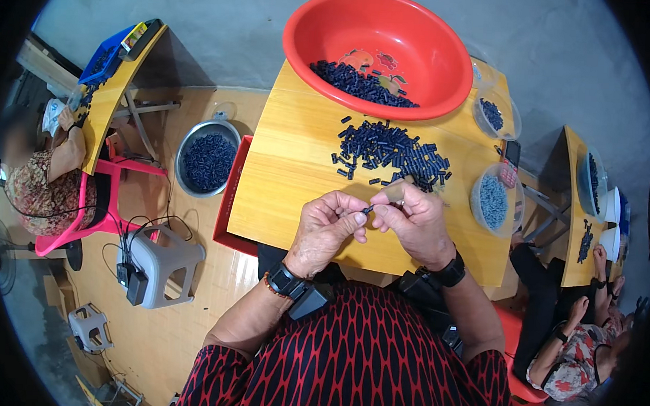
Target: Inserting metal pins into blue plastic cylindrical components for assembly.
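My left hand [327, 230] and my right hand [415, 220] meet over the near edge of the yellow wooden table [274, 182]. Between their fingertips is a small dark cylindrical piece [368, 209], pinched from both sides. Most of it is covered by the fingers, so its exact kind cannot be made out. Just beyond my hands lies a loose pile of short dark-blue cylindrical pieces [392, 151]. Behind the pile, a large red basin [297, 46] holds many more of them. Both wrists wear dark bands.
Clear plastic tubs stand at the right edge: one with grey-blue pieces [492, 203], another with dark pieces [491, 114]. A metal bowl [230, 131] of dark pieces and a grey stool [164, 258] with cables are left. People sit at side tables on both sides.
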A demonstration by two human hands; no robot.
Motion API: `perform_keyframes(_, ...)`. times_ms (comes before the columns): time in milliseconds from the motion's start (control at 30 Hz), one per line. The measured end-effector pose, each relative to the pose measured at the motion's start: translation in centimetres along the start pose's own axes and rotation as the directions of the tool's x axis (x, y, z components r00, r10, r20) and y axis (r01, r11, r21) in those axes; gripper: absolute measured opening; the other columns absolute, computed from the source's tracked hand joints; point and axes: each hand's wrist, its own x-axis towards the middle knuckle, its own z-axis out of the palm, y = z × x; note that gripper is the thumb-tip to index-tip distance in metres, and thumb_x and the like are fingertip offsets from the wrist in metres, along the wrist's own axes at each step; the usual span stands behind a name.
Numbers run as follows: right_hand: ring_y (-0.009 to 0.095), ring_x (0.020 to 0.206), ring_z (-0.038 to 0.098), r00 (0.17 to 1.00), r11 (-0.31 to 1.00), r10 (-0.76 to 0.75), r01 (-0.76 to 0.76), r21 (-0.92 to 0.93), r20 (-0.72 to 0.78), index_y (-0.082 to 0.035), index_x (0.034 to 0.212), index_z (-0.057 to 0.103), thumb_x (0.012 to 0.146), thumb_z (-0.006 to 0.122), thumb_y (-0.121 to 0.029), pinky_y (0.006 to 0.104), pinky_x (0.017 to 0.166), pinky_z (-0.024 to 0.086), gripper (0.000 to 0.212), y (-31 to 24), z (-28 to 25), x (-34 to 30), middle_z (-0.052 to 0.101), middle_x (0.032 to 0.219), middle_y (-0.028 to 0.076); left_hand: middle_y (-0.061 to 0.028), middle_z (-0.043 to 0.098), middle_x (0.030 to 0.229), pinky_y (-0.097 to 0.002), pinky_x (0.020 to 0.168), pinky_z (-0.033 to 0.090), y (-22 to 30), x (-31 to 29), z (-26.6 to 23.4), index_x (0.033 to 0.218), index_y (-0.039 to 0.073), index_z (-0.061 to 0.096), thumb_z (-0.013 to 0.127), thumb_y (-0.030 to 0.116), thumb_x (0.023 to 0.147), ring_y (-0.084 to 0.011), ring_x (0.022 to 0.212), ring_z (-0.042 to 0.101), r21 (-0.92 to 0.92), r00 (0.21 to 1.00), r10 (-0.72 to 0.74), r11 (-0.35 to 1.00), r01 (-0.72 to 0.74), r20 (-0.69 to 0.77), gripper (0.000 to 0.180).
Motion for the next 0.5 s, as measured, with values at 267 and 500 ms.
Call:
perform_keyframes(267,0.009,0.07,0.062,0.983,0.975,-0.185,0.186,-0.12,0.017,0.003,0.097,0.066,0.09,0.063,0.003,0.0228,0.062,0.052,0.007,0.0,0.17,0.11,0.061,0.088,0.006,-0.0115,0.068,0.091,-0.0285,0.067,0.058,0.09,-0.32,0.42,0.102,-0.004,0.063,0.065,0.0,0.091,-0.0157,0.073,0.066,0.034,0.999,0.044,0.998,-0.043,-0.021,0.011)
perform_keyframes(500,0.009,0.068,0.063,0.984,0.974,-0.172,0.176,-0.143,0.04,0.004,0.096,0.068,0.09,0.062,0.004,0.023,0.059,0.051,0.008,-0.41,0.16,0.46,0.061,0.085,0.006,-0.011,0.068,0.089,-0.0292,0.066,0.058,-0.05,-0.42,0.7,0.1,-0.005,0.064,0.065,-0.001,0.09,-0.0154,0.071,0.065,0.089,0.991,0.115,0.99,-0.108,-0.072,0.01)
